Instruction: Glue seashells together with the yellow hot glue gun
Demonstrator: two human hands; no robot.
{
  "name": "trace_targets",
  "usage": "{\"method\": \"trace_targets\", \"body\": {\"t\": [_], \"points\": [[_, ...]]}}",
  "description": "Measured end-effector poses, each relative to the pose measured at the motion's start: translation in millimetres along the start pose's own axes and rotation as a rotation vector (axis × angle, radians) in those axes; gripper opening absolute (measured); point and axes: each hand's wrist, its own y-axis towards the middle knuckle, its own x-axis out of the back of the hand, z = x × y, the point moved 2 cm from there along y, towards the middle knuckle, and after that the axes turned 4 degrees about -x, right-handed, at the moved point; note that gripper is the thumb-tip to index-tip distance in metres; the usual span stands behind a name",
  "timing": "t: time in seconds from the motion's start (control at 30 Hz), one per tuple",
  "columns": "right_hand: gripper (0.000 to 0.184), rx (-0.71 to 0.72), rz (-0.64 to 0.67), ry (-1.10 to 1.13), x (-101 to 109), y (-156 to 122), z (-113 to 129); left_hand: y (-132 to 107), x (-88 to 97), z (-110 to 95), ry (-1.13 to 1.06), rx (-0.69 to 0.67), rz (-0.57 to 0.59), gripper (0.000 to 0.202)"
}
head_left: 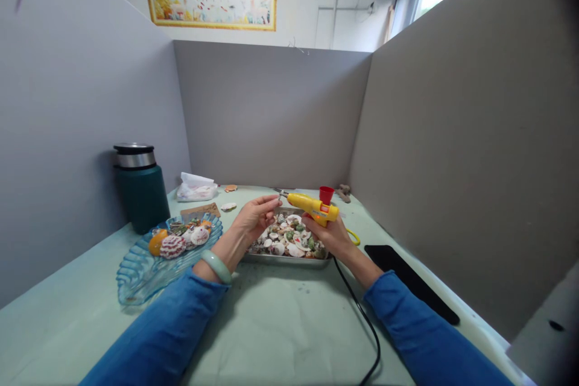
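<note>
My right hand (331,232) is wrapped round the handle of a yellow glue gun (312,205), its nozzle pointing left and an orange light glowing on its side. Close to the nozzle tip, my left hand (256,219) pinches a tiny pale piece, too small to name. Both hands are above a metal tray (289,260) filled with small shells (294,244). A blue glass dish (145,274) to the left of my left wrist bears a striped shell (172,246), an orange shell and other pieces.
A dark green flask (142,193) stands at the left wall, with a tissue pack (196,187) behind. At the back right are a red cup (326,195) and a brown piece. A black mat (409,280) lies right; the black cord (362,313) runs forward. Grey partitions enclose the table.
</note>
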Motion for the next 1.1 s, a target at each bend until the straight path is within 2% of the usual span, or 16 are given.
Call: {"method": "trace_targets", "body": {"t": [0.37, 0.83, 1.1], "points": [[0.023, -0.002, -0.041, 0.012, 2.1, 1.8, -0.6, 0.0, -0.2, 1.5, 0.000, 0.001, 0.014, 0.024], [0.027, -0.010, -0.013, -0.004, -2.8, -3.6, 10.8, 0.5, -0.4, 1.2, -0.029, 0.006, -0.010, 0.024], [0.026, -0.006, -0.072, -0.002, 1.4, -1.2, 5.6, 0.7, 0.4, 1.9, -0.029, 0.030, 0.016, 0.022]]}}
